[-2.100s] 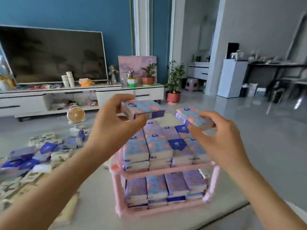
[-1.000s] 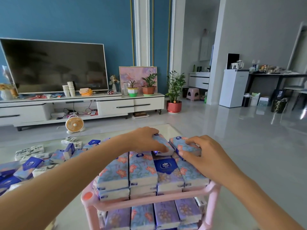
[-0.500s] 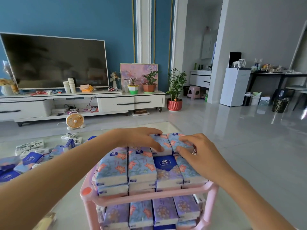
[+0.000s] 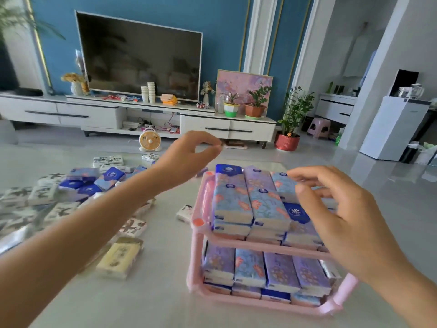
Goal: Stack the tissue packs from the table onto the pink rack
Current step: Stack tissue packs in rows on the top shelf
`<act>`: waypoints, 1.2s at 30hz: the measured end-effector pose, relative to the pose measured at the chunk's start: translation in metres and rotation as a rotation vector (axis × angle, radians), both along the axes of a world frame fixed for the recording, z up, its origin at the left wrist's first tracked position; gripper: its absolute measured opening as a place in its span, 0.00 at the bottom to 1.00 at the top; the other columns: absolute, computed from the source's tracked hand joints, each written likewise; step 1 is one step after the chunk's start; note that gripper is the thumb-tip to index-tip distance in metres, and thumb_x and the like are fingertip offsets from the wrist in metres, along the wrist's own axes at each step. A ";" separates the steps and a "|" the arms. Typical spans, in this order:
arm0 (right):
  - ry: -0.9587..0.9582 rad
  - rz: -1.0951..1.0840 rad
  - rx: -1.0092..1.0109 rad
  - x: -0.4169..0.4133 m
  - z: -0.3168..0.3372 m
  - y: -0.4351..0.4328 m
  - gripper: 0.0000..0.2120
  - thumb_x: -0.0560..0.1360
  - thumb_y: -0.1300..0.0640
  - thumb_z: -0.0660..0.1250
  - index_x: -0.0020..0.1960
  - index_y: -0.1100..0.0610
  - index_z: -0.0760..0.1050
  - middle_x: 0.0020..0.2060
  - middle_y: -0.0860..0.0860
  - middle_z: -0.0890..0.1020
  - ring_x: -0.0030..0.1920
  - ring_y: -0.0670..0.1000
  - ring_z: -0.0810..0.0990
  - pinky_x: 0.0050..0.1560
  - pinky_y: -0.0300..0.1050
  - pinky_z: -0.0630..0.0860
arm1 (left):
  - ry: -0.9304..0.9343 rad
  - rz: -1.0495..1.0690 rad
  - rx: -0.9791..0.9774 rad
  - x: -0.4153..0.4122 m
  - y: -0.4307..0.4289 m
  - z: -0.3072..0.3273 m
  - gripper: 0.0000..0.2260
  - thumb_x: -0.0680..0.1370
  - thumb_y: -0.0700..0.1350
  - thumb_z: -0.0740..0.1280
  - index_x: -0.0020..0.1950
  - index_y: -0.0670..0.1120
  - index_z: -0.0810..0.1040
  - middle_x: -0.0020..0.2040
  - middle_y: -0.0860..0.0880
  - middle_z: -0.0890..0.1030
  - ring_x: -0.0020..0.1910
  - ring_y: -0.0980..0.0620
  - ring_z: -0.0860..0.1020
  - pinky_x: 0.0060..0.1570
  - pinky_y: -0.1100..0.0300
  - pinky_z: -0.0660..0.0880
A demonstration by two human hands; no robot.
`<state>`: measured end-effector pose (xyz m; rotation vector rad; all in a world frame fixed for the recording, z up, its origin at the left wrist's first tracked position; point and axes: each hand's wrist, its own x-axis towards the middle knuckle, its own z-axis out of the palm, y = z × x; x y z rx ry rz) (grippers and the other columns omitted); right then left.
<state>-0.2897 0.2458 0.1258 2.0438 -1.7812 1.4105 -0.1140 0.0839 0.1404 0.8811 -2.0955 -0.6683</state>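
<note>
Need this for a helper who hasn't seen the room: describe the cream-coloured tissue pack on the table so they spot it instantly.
Find the pink rack on the pale table. Just left of its bottom shelf, nearest the camera, the cream tissue pack lies flat. It alone is yellowish; the neighbouring packs behind it are white with dark prints or blue.

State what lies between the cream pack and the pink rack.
Head view: only bare table separates cream pack and pink rack.
</note>
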 end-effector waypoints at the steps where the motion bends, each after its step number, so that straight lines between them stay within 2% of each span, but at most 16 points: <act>1: -0.012 0.072 0.018 0.017 0.000 0.002 0.10 0.73 0.46 0.59 0.51 0.43 0.76 0.47 0.38 0.79 0.50 0.36 0.75 0.48 0.22 0.67 | 0.043 0.081 -0.016 0.023 -0.004 -0.008 0.11 0.79 0.45 0.61 0.60 0.47 0.76 0.56 0.56 0.73 0.54 0.56 0.74 0.54 0.62 0.71; 4: -0.082 0.294 0.107 0.073 -0.012 -0.005 0.12 0.71 0.44 0.58 0.49 0.43 0.78 0.47 0.40 0.79 0.50 0.41 0.77 0.50 0.27 0.70 | 0.154 0.326 0.054 0.099 -0.020 -0.044 0.07 0.78 0.40 0.62 0.54 0.47 0.77 0.55 0.49 0.77 0.51 0.51 0.75 0.52 0.58 0.69; 7: -0.165 0.453 0.208 0.121 -0.036 -0.025 0.13 0.69 0.43 0.59 0.47 0.44 0.79 0.44 0.40 0.80 0.47 0.41 0.78 0.46 0.26 0.70 | 0.266 0.475 0.214 0.160 -0.027 -0.086 0.08 0.74 0.38 0.64 0.42 0.51 0.77 0.54 0.39 0.80 0.45 0.42 0.76 0.41 0.59 0.70; 9: -0.219 0.498 0.293 0.147 -0.054 -0.046 0.11 0.68 0.44 0.62 0.48 0.42 0.78 0.43 0.39 0.81 0.45 0.41 0.79 0.43 0.27 0.71 | 0.325 0.579 0.283 0.188 -0.027 -0.111 0.10 0.71 0.37 0.63 0.41 0.52 0.77 0.50 0.39 0.80 0.42 0.37 0.75 0.34 0.61 0.66; 10: -0.262 0.515 0.346 0.158 -0.062 -0.057 0.10 0.68 0.46 0.63 0.48 0.41 0.77 0.42 0.39 0.81 0.44 0.40 0.79 0.43 0.28 0.71 | 0.347 0.633 0.296 0.197 -0.026 -0.120 0.11 0.72 0.35 0.62 0.43 0.50 0.78 0.50 0.39 0.80 0.41 0.39 0.75 0.33 0.61 0.66; 11: -0.311 0.533 0.394 0.167 -0.071 -0.069 0.09 0.69 0.49 0.64 0.48 0.41 0.77 0.42 0.41 0.82 0.43 0.40 0.79 0.43 0.29 0.72 | 0.336 0.699 0.287 0.206 -0.025 -0.127 0.13 0.74 0.32 0.60 0.46 0.47 0.78 0.52 0.39 0.80 0.40 0.44 0.75 0.35 0.61 0.66; 13: -0.366 0.534 0.479 0.183 -0.086 -0.092 0.05 0.72 0.54 0.66 0.45 0.47 0.79 0.41 0.44 0.83 0.41 0.41 0.79 0.45 0.35 0.75 | 0.255 0.797 0.235 0.218 -0.022 -0.133 0.15 0.75 0.31 0.58 0.53 0.44 0.79 0.56 0.44 0.79 0.48 0.52 0.74 0.44 0.62 0.68; 16: -0.398 0.496 0.557 0.205 -0.105 -0.118 0.08 0.75 0.62 0.65 0.44 0.50 0.80 0.41 0.46 0.83 0.42 0.43 0.80 0.46 0.39 0.75 | 0.155 0.816 0.129 0.238 -0.026 -0.137 0.13 0.75 0.33 0.59 0.54 0.45 0.78 0.59 0.47 0.76 0.56 0.50 0.74 0.52 0.58 0.70; 20: -0.429 0.450 0.664 0.239 -0.123 -0.147 0.08 0.76 0.62 0.63 0.46 0.51 0.79 0.43 0.47 0.82 0.45 0.46 0.80 0.48 0.40 0.75 | 0.029 0.913 0.129 0.281 -0.035 -0.142 0.16 0.73 0.32 0.60 0.56 0.44 0.78 0.61 0.46 0.76 0.60 0.46 0.71 0.57 0.57 0.67; 23: -0.389 0.431 0.681 0.267 -0.132 -0.167 0.08 0.76 0.63 0.64 0.48 0.52 0.77 0.45 0.48 0.81 0.47 0.45 0.79 0.49 0.38 0.75 | -0.092 0.869 0.200 0.311 -0.041 -0.147 0.18 0.72 0.31 0.59 0.58 0.44 0.78 0.62 0.44 0.76 0.58 0.44 0.73 0.55 0.56 0.69; 27: -0.305 0.485 0.663 0.305 -0.137 -0.189 0.08 0.76 0.62 0.64 0.47 0.48 0.75 0.45 0.45 0.80 0.47 0.43 0.78 0.43 0.31 0.73 | -0.199 0.864 0.243 0.341 -0.041 -0.154 0.19 0.73 0.31 0.58 0.60 0.44 0.77 0.64 0.44 0.75 0.61 0.45 0.73 0.57 0.56 0.69; 30: -0.234 0.521 0.616 0.332 -0.137 -0.204 0.07 0.76 0.62 0.64 0.48 0.49 0.75 0.44 0.44 0.79 0.45 0.40 0.76 0.40 0.27 0.72 | -0.269 0.920 0.307 0.366 -0.042 -0.160 0.19 0.74 0.31 0.58 0.61 0.45 0.76 0.64 0.43 0.74 0.62 0.44 0.72 0.57 0.56 0.68; 33: -0.081 0.508 0.571 0.355 -0.138 -0.218 0.07 0.76 0.60 0.64 0.52 0.51 0.74 0.47 0.47 0.77 0.46 0.42 0.75 0.42 0.28 0.71 | -0.324 0.985 0.426 0.389 -0.043 -0.166 0.18 0.75 0.35 0.60 0.65 0.45 0.73 0.64 0.41 0.72 0.63 0.41 0.70 0.59 0.54 0.67; 36: 0.080 0.493 0.569 0.369 -0.138 -0.225 0.12 0.76 0.58 0.63 0.58 0.50 0.73 0.52 0.49 0.73 0.49 0.46 0.73 0.44 0.32 0.69 | -0.351 0.996 0.513 0.400 -0.042 -0.166 0.17 0.78 0.43 0.61 0.67 0.42 0.70 0.65 0.39 0.72 0.64 0.41 0.70 0.60 0.55 0.67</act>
